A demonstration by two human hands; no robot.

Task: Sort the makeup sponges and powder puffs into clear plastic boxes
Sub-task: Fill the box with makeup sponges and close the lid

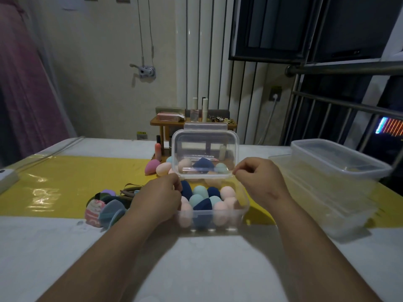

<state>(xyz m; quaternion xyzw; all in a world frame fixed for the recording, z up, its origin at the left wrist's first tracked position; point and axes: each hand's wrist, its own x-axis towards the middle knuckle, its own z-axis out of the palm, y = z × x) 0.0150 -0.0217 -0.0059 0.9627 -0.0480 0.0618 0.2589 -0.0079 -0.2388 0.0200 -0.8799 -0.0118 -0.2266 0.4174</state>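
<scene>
Both hands on one lid. Left hand (162, 194) pinches the near-left corner of the clear lid (205, 147), fingers curled round its edge; right hand (258, 178) pinches the near-right corner the same way. Lid stands tilted, far edge high, near edge low over the small clear box (244, 209). A corner grip on each side likely keeps it square to the rim for closing. Box sits on the table (54, 247) directly before the person, packed with sponges (200, 191) in pink, teal and navy, tops near rim height, so the lid may need pressing. Loose sponges (162, 168) lie just behind the box to the left, unsorted. Powder puffs (109, 209) lie heaped near the left wrist, close enough to be nudged. Large clear boxes (340, 158) stand well apart to the right, apparently empty. Open table in front; room is tight on the left, freer on the right.
</scene>
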